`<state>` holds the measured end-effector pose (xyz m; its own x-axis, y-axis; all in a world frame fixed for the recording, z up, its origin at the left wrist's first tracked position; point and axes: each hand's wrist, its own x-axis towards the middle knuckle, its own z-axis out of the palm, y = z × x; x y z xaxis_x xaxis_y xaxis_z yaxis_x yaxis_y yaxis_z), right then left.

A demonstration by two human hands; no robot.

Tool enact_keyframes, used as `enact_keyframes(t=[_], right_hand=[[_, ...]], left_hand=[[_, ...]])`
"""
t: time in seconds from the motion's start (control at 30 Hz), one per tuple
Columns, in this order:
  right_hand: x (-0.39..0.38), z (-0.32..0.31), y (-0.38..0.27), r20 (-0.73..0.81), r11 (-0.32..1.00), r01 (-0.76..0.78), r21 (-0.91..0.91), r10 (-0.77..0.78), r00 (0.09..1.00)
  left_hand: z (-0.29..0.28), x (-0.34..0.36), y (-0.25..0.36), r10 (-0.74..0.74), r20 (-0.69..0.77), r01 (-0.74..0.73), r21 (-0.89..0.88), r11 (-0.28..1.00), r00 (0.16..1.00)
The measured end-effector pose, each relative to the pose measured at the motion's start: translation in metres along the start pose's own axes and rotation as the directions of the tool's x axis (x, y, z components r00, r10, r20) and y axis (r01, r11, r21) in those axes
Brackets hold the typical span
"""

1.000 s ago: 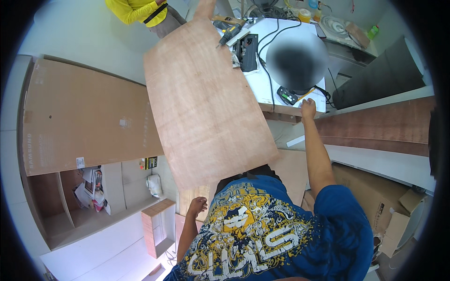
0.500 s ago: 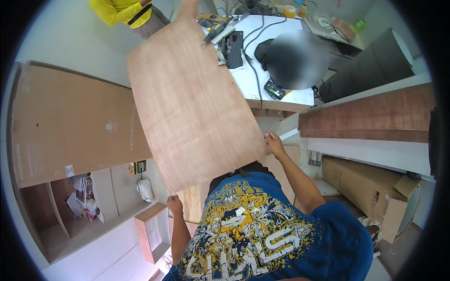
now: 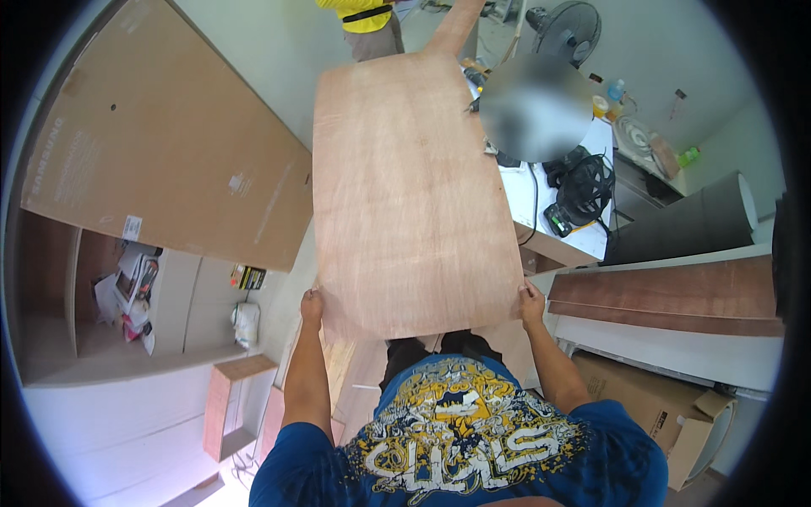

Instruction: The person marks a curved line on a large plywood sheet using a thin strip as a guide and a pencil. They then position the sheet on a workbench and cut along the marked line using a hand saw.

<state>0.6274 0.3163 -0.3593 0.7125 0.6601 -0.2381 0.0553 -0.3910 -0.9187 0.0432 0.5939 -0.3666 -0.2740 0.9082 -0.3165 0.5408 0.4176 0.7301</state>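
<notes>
A large reddish-brown plywood sheet (image 3: 414, 203) stretches away in front of my body, its near edge bowing across my legs. My left hand (image 3: 312, 308) is closed on the sheet's left edge close to the near corner. On the opposite edge, at about the same distance, my right hand (image 3: 531, 304) grips it with the fingers partly tucked behind. The sheet's right side overlaps a white worktable (image 3: 574, 245), hiding part of its top. Another wooden piece (image 3: 456, 27) slants up from the sheet's far end.
A person in a yellow top (image 3: 365, 19) stands beyond the sheet. A flat cardboard carton (image 3: 169, 160) and an open shelf (image 3: 76, 287) line the left. Brown boards (image 3: 667, 296) and a long carton (image 3: 634, 389) lie right. A small wooden frame (image 3: 221, 406) stands lower left.
The view has turned, and the sheet now points straighter ahead instead of leaning left. My left hand has come up from the near corner along the left edge. My right hand keeps hold.
</notes>
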Motion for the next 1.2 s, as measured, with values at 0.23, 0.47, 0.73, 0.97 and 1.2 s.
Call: enact_keyframes(t=[0.23,0.47,0.73,0.97,1.2], right_hand=[[0.007,0.004,0.005,-0.156,0.990,-0.121,-0.067,0.109,0.982],[0.012,0.027,-0.021,-0.029,0.964,-0.224,-0.141,0.223,0.975],[0.012,0.033,-0.039,-0.169,0.910,-0.228,-0.347,0.179,0.969],[-0.007,0.045,-0.040,-0.261,0.894,-0.358,-0.269,0.290,0.921],[-0.028,0.081,-0.017,-0.150,0.946,-0.315,-0.075,0.302,0.942]], left_hand=[[0.032,0.076,0.021,0.004,0.202,0.047,-0.250,0.967,0.979],[0.030,0.068,0.053,-0.107,0.061,0.111,-0.075,0.991,0.992],[0.018,0.045,0.072,0.020,-0.026,-0.024,-0.193,0.981,0.999],[-0.030,0.006,0.136,0.253,-0.103,-0.267,-0.156,0.951,0.962],[-0.109,-0.059,0.174,0.288,-0.163,-0.307,-0.108,0.946,0.944]])
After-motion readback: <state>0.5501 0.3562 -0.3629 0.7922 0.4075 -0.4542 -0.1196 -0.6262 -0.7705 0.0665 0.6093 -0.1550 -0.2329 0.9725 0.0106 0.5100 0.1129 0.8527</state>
